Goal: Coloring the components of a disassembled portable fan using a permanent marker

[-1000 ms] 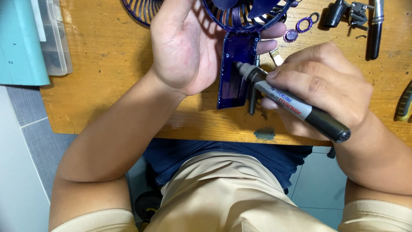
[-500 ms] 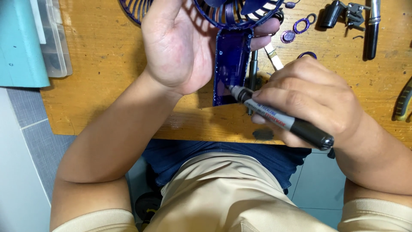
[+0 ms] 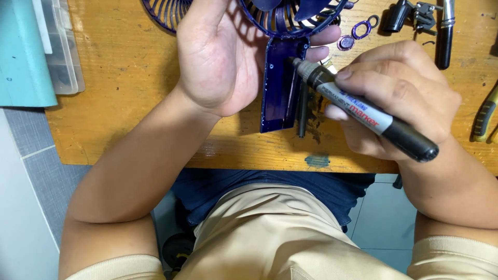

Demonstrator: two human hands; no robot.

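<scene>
Under both hands lies a scuffed pale wooden worktop (image 3: 129, 93), its near edge over grey floor tiles (image 3: 31, 171). At its left end sit a teal box (image 3: 23, 52) and a clear plastic case (image 3: 62, 46). Purple plastic rings (image 3: 358, 31), dark tools (image 3: 443, 31) and yellow-handled pliers (image 3: 485, 116) lie along the right. The left hand (image 3: 223, 62) wraps around the dark blue plastic handheld fan (image 3: 282, 83), held above the worktop's middle. The right hand (image 3: 399, 96) pinches a black-and-grey permanent marker (image 3: 358, 106), its tip touching the fan's handle
</scene>
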